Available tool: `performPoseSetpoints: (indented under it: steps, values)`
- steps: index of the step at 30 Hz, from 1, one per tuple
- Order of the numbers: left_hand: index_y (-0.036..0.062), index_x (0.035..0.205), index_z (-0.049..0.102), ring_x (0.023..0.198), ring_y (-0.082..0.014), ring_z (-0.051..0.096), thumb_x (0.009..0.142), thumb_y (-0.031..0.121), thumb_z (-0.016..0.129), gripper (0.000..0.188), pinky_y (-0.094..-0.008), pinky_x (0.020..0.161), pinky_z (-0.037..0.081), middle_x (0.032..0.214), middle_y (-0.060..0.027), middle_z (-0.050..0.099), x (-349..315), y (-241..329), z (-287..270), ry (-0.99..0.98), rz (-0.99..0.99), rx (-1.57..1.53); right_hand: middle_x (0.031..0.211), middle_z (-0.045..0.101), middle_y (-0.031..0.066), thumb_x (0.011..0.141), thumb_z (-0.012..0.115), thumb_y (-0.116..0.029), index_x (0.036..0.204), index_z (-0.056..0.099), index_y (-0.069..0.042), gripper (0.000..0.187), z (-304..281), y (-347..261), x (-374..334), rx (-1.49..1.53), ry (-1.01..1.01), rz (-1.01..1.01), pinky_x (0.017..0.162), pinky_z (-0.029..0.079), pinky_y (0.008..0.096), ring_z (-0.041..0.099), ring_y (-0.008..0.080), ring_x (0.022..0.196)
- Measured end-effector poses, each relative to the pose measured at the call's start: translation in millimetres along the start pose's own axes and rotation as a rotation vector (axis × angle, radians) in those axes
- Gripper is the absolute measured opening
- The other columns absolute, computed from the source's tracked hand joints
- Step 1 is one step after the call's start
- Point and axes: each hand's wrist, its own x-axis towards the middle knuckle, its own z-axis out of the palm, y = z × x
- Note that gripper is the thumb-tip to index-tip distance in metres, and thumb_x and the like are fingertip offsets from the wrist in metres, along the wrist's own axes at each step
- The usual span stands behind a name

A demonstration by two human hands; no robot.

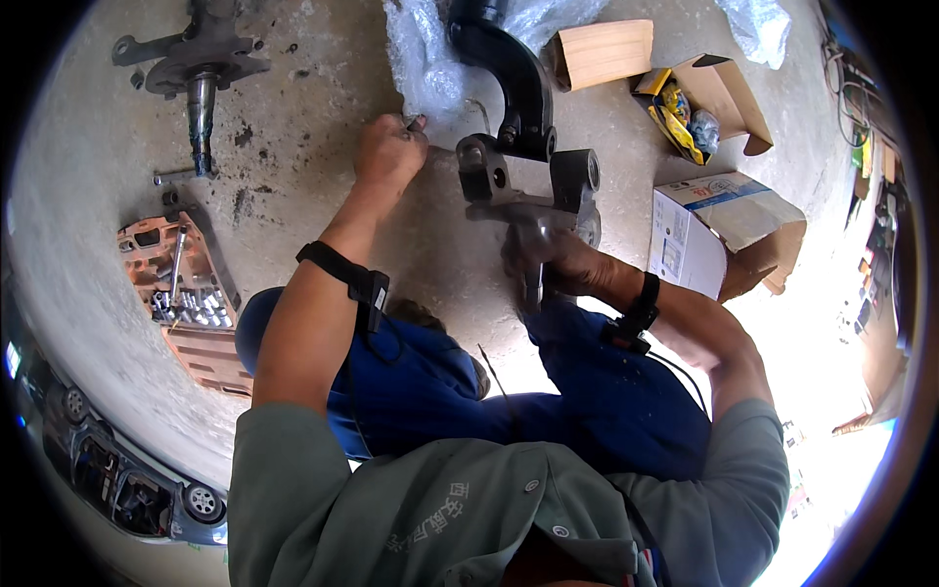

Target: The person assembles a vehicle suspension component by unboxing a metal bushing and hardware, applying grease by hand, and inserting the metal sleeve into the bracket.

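Note:
A steering knuckle (476,174) with a forked end sits at the end of a black curved axle beam (528,93), near the centre. My right hand (559,262) is wrapped around the bright metal spindle of this knuckle, close to my right knee; motion smears the fingers a little. To the left of the fork, my left hand (387,152) is closed near the floor, beside the clear plastic wrap (421,73). What its fingers pinch, if anything, I cannot make out. Part of the knuckle lies hidden behind my right hand.
Another knuckle (201,88) stands at the upper left, with a wrench (174,178) beside it. An orange socket set case (186,264) lies open on the left. Cardboard boxes (604,54) and an open parts box (719,98) are on the right, near a white carton (685,235).

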Motion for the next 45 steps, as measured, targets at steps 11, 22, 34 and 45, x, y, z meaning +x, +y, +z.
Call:
performPoseSetpoints:
  steps: [11, 22, 34, 45]
  values:
    - [0.0023, 0.086, 0.07, 0.088, -0.0402, 0.068, 0.082, 0.03, 0.066, 0.028, -0.0444, 0.075, 0.053, 0.089, -0.0205, 0.07, 6.9, 14.3, -58.5, -0.122, 0.024, 0.438, 0.08, 0.064, 0.01, 0.075, 0.065, 0.002, 0.09, 0.065, 0.0, 0.015, -19.4, -3.0, -9.2, -0.037, 0.101, 0.054, 0.077, 0.05, 0.0338, 0.063, 0.0212, 0.079]
    - [0.0128, 0.141, 0.046, 0.132, -0.0343, 0.043, 0.085, 0.027, 0.069, 0.063, -0.0436, 0.11, 0.037, 0.145, -0.0137, 0.044, -22.1, 44.4, -7.4, -0.093, 0.799, 0.464, 0.081, 0.065, 0.0106, 0.075, 0.062, 0.006, 0.09, 0.064, 0.0, 0.016, -23.8, -12.1, -13.7, -0.021, 0.194, -0.008, 0.076, 0.05, 0.0331, 0.064, 0.0201, 0.081]
    - [0.013, 0.14, 0.044, 0.117, -0.0344, 0.054, 0.082, 0.025, 0.074, 0.067, -0.0449, 0.101, 0.042, 0.123, -0.0159, 0.062, -14.4, 40.1, -10.4, -0.179, 0.58, 0.417, 0.075, 0.06, 0.0098, 0.073, 0.064, -0.001, 0.083, 0.058, -0.005, 0.013, -87.9, -79.1, -54.0, -0.018, 0.37, -0.202, 0.077, 0.048, 0.0357, 0.061, 0.0222, 0.073]
    - [0.0146, 0.136, 0.048, 0.113, -0.0389, 0.055, 0.075, 0.013, 0.078, 0.067, -0.0461, 0.096, 0.046, 0.12, -0.0168, 0.063, -9.6, 49.5, -14.4, -0.208, 0.532, 0.322, 0.082, 0.065, 0.0082, 0.073, 0.067, 0.002, 0.086, 0.066, -0.002, 0.014, -157.6, -54.4, -48.6, -0.197, 0.392, -0.29, 0.072, 0.051, 0.0301, 0.065, 0.0186, 0.078]
